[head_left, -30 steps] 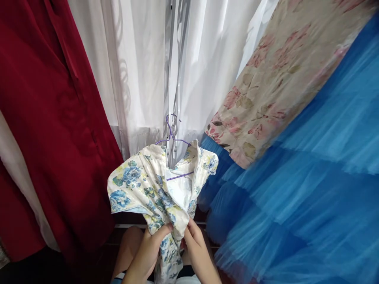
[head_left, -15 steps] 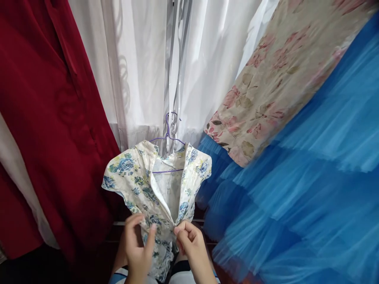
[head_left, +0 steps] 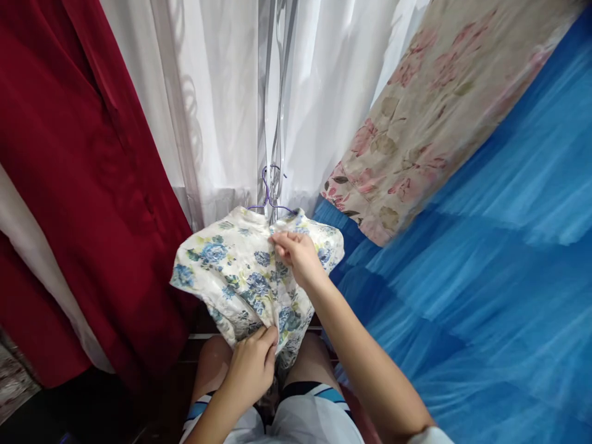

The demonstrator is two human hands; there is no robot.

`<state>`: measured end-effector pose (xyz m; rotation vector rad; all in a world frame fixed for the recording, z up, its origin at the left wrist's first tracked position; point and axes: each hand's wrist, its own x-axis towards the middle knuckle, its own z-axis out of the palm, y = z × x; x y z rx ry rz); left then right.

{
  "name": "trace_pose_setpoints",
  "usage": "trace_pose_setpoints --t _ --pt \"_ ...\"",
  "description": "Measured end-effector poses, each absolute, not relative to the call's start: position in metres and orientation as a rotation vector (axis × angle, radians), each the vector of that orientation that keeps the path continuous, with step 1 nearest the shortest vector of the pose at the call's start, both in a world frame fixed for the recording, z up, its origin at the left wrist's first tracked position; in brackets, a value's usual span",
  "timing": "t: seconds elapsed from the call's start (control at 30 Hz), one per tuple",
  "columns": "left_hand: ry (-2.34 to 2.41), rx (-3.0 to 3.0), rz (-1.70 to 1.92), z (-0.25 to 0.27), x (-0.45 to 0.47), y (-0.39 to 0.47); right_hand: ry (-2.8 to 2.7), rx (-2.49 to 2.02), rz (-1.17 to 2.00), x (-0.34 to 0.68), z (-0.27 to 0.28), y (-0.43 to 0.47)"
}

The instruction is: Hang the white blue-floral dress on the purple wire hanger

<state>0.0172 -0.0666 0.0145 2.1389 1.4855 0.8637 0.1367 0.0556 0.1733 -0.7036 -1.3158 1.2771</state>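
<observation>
A white dress [head_left: 250,265] with blue flowers and cap sleeves hangs in front of me on a purple wire hanger [head_left: 267,191]. A zipper runs down its middle, and the two edges now meet up to the neckline. My right hand [head_left: 293,250] is closed in a pinch at the top of that zipper, just below the collar; the pull itself is hidden by the fingertips. Lower down, my left hand [head_left: 254,361] pinches the cloth along the zipper line. The dress's bottom part hangs between my knees.
White curtains [head_left: 217,111] with silver ribbons [head_left: 277,80] hang behind the hanger. To the left is a dark red cloth [head_left: 106,185]. A pink-flowered beige garment [head_left: 393,142] and a layered blue tulle skirt [head_left: 485,277] hang on the right, close to my right arm.
My right hand has moved up from mid-dress to the neckline, and the zipper's gap has closed. My left hand, apart from the cloth before, now grips it low on the zipper line.
</observation>
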Motion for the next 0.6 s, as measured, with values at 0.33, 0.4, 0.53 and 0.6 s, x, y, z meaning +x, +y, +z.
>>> trace_pose_setpoints --t 0.33,0.4,0.53,0.6 --pt "1.254 1.903 1.402 0.073 -0.019 -0.022 -1.407 -0.698 1.073 0.125 0.173 0.054" --pt "1.250 1.926 1.651 0.116 -0.023 -0.003 -1.441 -0.698 1.045 0.128 0.172 0.050" --pt "1.271 2.247 1.682 0.179 -0.016 0.026 -1.474 -0.678 0.985 0.132 0.175 0.051" --pt "1.274 2.329 1.757 0.189 -0.007 0.035 -1.445 -0.680 0.960 0.131 0.171 0.056"
